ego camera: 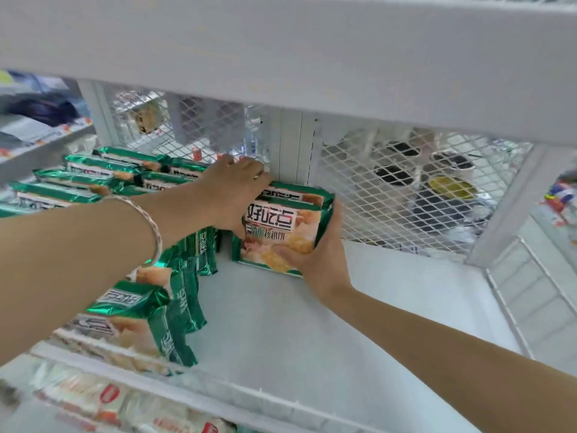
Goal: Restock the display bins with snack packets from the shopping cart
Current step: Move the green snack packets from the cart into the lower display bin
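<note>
Just in front of the mesh back wall, two upright green snack packets stand clasped between two hands, the left hand curled over their tops and the right hand gripping their lower right edge.

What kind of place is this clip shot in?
Most likely a shop aisle: a white display shelf with a mesh back panel, rows of identical green snack packets, and price tags on the neighbouring shelf edge.
</note>
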